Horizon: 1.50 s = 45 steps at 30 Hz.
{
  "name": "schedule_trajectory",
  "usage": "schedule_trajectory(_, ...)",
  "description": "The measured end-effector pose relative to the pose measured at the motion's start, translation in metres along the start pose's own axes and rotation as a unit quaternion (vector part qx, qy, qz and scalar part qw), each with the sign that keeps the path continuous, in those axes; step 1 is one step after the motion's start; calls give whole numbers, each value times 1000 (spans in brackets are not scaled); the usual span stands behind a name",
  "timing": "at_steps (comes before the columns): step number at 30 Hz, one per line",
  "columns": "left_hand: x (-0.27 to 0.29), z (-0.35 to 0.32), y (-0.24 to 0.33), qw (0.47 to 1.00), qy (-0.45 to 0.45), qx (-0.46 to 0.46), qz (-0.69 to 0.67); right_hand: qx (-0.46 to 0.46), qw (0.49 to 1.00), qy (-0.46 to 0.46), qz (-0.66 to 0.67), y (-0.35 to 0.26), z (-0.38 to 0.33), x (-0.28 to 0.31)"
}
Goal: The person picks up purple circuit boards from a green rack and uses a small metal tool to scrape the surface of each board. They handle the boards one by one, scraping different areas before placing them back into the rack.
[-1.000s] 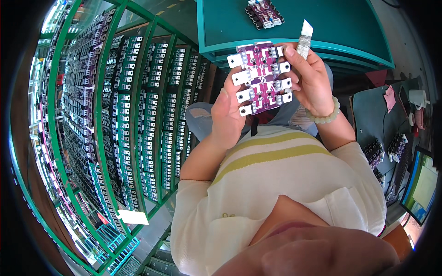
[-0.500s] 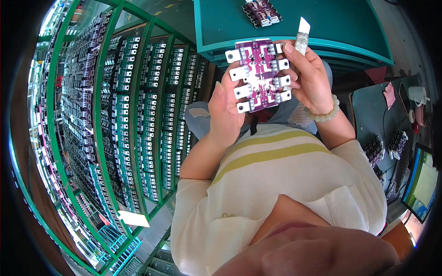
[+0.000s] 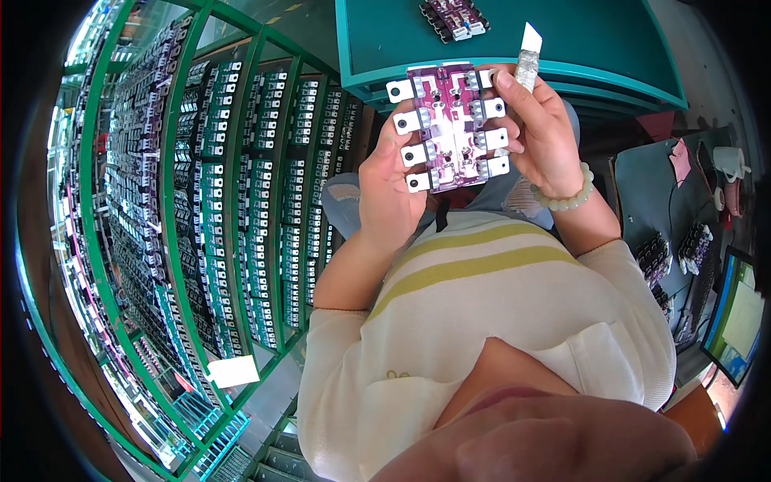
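A purple circuit board (image 3: pixel 454 132) with white metal tabs along both sides is held up above my lap, its face toward me and light glaring off its middle. My left hand (image 3: pixel 385 189) grips its left edge, the fingers partly hidden behind it. My right hand (image 3: pixel 536 128) is closed at the board's right edge, fingers partly behind it. Between the thumb and fingers of that hand sticks up a blade with a wrapped grip (image 3: pixel 528 68), its pale slanted tip pointing away from me. A second purple board (image 3: pixel 455 18) lies on the green workbench (image 3: pixel 554 36) ahead.
On the left stands a green metal rack (image 3: pixel 169 209) filled with rows of boards. A white card (image 3: pixel 234 371) hangs near its lower end. To the right, a dark table (image 3: pixel 654 189) bears more boards (image 3: pixel 695 247), a white mug (image 3: pixel 729 163) and a monitor (image 3: pixel 735 317).
The board in my hands has tilted a little and shifted slightly left, so glare now covers its middle. My left hand has moved slightly left with it. Both hands keep their hold.
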<state>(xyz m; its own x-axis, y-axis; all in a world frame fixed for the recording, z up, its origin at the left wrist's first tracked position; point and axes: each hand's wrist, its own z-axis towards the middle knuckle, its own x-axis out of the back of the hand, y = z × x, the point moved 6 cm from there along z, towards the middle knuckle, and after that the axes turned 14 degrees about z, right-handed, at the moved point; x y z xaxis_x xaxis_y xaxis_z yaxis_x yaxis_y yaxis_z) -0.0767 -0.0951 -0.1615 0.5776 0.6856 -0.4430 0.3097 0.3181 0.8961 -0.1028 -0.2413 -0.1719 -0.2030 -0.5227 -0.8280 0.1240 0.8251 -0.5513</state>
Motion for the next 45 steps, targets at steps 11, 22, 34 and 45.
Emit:
schedule_trajectory(11,2,-1,-1,999,37,-1,-8,-18,999,-11,40,4,2,3)
schedule_trajectory(22,-1,-7,-1,996,60,-24,58,-18,999,-29,26,-1,-4,1)
schedule_trajectory(34,11,-11,6,987,127,-95,9,-39,994,-95,-33,5,-13,2)
schedule_trajectory(45,7,-10,14,957,177,-194,122,30,993,-105,-46,15,-20,-7)
